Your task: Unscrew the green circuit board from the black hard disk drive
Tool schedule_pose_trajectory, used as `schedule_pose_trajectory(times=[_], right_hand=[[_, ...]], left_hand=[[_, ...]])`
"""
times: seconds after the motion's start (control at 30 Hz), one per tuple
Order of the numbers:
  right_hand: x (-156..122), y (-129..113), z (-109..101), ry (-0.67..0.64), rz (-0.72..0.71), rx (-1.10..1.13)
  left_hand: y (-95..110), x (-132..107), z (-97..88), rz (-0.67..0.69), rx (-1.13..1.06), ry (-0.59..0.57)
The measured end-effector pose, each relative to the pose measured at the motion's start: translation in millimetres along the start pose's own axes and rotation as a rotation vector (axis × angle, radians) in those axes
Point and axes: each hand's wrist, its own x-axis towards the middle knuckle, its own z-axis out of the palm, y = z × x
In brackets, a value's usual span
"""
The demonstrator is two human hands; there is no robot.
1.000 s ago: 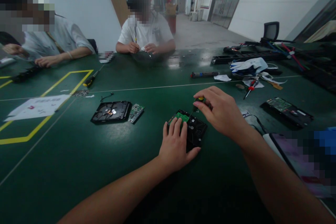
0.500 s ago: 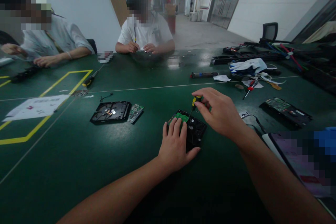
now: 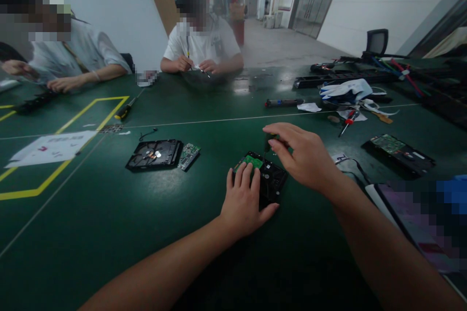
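A black hard drive with a green circuit board lies on the table in front of me. My left hand rests flat across its near part, fingers spread, covering much of it. My right hand pinches the short handle of a screwdriver between thumb and fingers. The screwdriver stands nearly upright, with its thin shaft reaching down to the far edge of the drive. Whether the tip sits in a screw is too small to tell.
To the left lie another hard drive and a loose circuit board. A third drive is at right, near a red-handled screwdriver and gloves. Two people sit across the table; a yellow-handled screwdriver lies at left.
The screwdriver's handle has turned in my right fingers, showing less yellow, and leans less to the right. My left hand stays in place on the hard drive.
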Motion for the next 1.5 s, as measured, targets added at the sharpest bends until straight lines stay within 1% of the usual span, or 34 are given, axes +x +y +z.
schedule_pose_trajectory(times=[0.2, 0.33, 0.53, 0.7, 0.83, 1.03, 1.17, 1.3, 1.4, 1.5], right_hand=[[-0.1, 4.0, -0.1, 0.028, 0.046, -0.091], [-1.2, 5.4, 1.1, 0.062, 0.075, -0.096], [0.0, 4.0, 0.7, 0.058, 0.046, -0.061], [-0.2, 3.5, 0.9, 0.066, 0.077, -0.071], [-0.8, 4.5, 1.2, 0.079, 0.054, -0.063], [-0.9, 5.8, -0.1, 0.022, 0.027, -0.036], [-1.7, 4.2, 2.0, -0.013, 0.056, 0.011], [-0.8, 2.9, 2.9, 0.02, 0.009, -0.017], [0.6, 3.3, 1.9, 0.053, 0.013, -0.05], [1.3, 4.0, 0.7, 0.037, 0.011, -0.054]], left_hand=[[-0.2, 0.1, 0.9, 0.004, 0.015, -0.003], [-0.1, 0.2, 0.2, 0.004, 0.017, -0.006], [-0.4, 0.6, 0.9, -0.001, 0.012, -0.015], [-0.9, 0.2, 1.0, 0.005, 0.008, -0.007], [-0.6, 0.4, 1.2, 0.004, 0.007, -0.003], [-0.7, 0.8, 0.6, 0.003, 0.01, -0.011], [-0.3, 0.5, -0.3, 0.0, 0.007, -0.007], [0.0, 0.5, 0.4, 0.006, 0.002, -0.007], [0.0, 0.4, 1.0, 0.004, 0.004, -0.01], [-0.3, 0.2, 1.0, -0.002, 0.003, -0.012]])
